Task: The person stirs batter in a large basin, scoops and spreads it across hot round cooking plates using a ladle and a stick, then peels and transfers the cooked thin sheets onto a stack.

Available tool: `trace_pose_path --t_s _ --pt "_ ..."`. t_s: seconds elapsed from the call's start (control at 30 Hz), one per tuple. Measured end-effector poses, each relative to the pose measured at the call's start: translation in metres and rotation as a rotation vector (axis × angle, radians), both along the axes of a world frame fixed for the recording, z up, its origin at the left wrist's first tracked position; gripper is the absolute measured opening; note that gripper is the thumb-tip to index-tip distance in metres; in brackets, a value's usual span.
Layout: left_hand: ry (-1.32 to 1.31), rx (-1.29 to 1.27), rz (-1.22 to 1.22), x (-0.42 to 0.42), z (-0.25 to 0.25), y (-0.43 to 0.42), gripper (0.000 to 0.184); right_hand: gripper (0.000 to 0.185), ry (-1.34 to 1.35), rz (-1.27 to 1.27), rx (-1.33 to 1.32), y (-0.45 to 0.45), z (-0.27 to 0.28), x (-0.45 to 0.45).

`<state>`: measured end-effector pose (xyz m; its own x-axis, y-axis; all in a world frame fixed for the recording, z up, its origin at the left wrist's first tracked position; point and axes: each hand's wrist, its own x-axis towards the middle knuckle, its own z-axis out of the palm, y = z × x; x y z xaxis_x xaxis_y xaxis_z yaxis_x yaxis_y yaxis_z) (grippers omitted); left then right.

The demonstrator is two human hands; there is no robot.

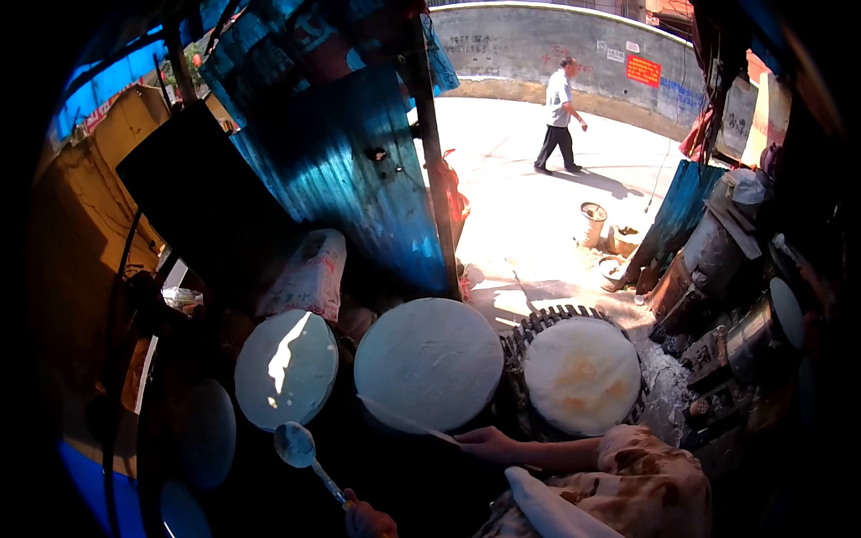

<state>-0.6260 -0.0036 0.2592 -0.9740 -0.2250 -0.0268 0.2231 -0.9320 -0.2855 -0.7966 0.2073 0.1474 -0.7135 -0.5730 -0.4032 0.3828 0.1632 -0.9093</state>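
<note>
Near the bottom, my left hand [369, 520] is closed round the handle of a metal ladle [296, 446], whose bowl lies just below the left round white sheet [287, 369]. My right hand [487, 445] pinches the end of a thin flat stick [408, 420] that reaches along the lower edge of the middle white round [429, 363]. To the right, a browned flatbread [583, 377] rests on a dark slatted round surface. Below my right forearm are a pile of browned flatbreads [628, 493] and a folded white one [552, 507].
A white sack [309, 273] stands behind the left round. Blue metal sheeting [359, 170] rises beyond it. Cylindrical containers [762, 336] and debris are at the right. A person [558, 112] walks outside, past several buckets [592, 224].
</note>
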Motion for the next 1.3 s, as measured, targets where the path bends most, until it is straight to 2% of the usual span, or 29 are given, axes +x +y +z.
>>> trace_pose_path --t_s 0.03,0.07,0.13,0.2,0.23,0.27,0.3,0.33,0.43,0.47,0.5,0.57,0.6,0.63,0.67,0.73,0.77,0.8,0.87,0.9,0.97,1.03,1.1,1.17,1.2,1.23,1.3 --pt "-0.086 0.138 0.007 0.018 0.013 -0.001 0.028 0.032 -0.061 -0.119 -0.013 -0.003 0.013 0.003" --pt "-0.092 0.15 0.094 0.039 0.007 -0.006 0.028 0.032 0.028 -0.333 -0.097 -0.015 0.006 0.01" --pt "-0.152 -0.019 0.22 0.095 -0.029 -0.014 0.027 0.033 -0.184 -0.372 -0.119 -0.031 0.002 0.021" --pt "-0.269 -0.042 0.381 0.148 -0.047 -0.008 0.024 0.034 -0.141 -0.133 -0.208 -0.055 -0.022 0.044" --pt "-0.293 -0.024 0.45 0.173 -0.056 0.002 0.023 0.035 -0.085 0.081 -0.132 -0.059 -0.027 0.055" --pt "-0.248 -0.026 0.494 0.198 -0.066 0.01 0.02 0.035 -0.141 0.119 -0.188 -0.074 -0.021 0.077" --pt "-0.361 0.009 0.612 0.22 -0.068 0.021 0.019 0.035 -0.212 0.233 -0.026 -0.083 -0.009 0.089" --pt "-0.471 0.053 0.712 0.242 -0.072 0.036 0.017 0.034 -0.248 0.291 -0.052 -0.097 -0.006 0.107" --pt "-0.545 0.274 0.86 0.309 -0.098 0.073 0.013 0.034 -0.265 0.52 -0.073 -0.13 -0.004 0.16" --pt "-0.544 0.296 0.924 0.33 -0.106 0.082 0.013 0.035 -0.17 0.613 -0.014 -0.137 -0.004 0.173" --pt "-0.702 0.316 0.922 0.355 -0.124 0.092 0.015 0.035 -0.064 0.692 0.041 -0.141 -0.003 0.185" --pt "-1.029 0.313 0.894 0.398 -0.167 0.108 0.016 0.035 -0.037 0.838 0.079 -0.151 0.0 0.21" --pt "-1.459 0.2 0.817 0.409 -0.182 0.111 0.015 0.035 -0.014 0.937 0.11 -0.154 0.001 0.221" --pt "-1.638 0.089 0.686 0.428 -0.225 0.118 0.003 0.035 0.01 0.959 0.097 -0.157 -0.011 0.232" --pt "-1.629 0.114 0.702 0.438 -0.254 0.119 0.003 0.035 0.021 0.983 0.104 -0.161 -0.009 0.243" --pt "-2.314 -0.342 -0.174 0.443 -0.296 0.116 0.019 0.037 0.018 1.111 0.168 -0.165 -0.001 0.262" --pt "-2.304 -0.661 -0.424 0.446 -0.313 0.12 0.037 0.037 0.018 1.141 0.175 -0.166 0.0 0.271" --pt "-2.293 -0.64 -0.397 0.441 -0.306 0.115 0.037 0.036 0.04 1.161 0.228 -0.166 0.006 0.281" --pt "-2.053 -0.543 -0.331 0.423 -0.272 0.107 0.038 0.033 -0.009 1.177 0.223 -0.164 -0.007 0.29" --pt "-2.095 -0.621 -0.264 0.411 -0.309 0.122 0.04 0.032 -0.006 1.218 0.259 -0.165 -0.003 0.295" --pt "-1.885 -0.327 -0.082 0.389 -0.293 0.132 0.034 0.032 0.017 1.311 0.292 -0.17 -0.004 0.305" --pt "-1.688 -0.179 0.184 0.368 -0.29 0.147 0.033 0.031 0.031 1.388 0.314 -0.175 -0.004 0.313" --pt "-1.308 -0.01 0.594 0.352 -0.281 0.155 0.031 0.031 0.039 1.538 0.295 -0.184 -0.006 0.326" --pt "-0.682 0.145 1.033 0.342 -0.267 0.155 0.03 0.03 0.067 1.636 0.327 -0.194 0.0 0.335" --pt "-0.332 0.183 1.17 0.338 -0.258 0.15 0.029 0.029 0.082 1.686 0.341 -0.199 0.004 0.341" --pt "-0.093 0.183 1.219 0.334 -0.248 0.148 0.028 0.029 0.072 1.734 0.432 -0.202 0.016 0.347" --pt "0.117 0.121 1.237 0.333 -0.228 0.147 0.027 0.029 0.038 1.779 0.467 -0.209 0.027 0.345"
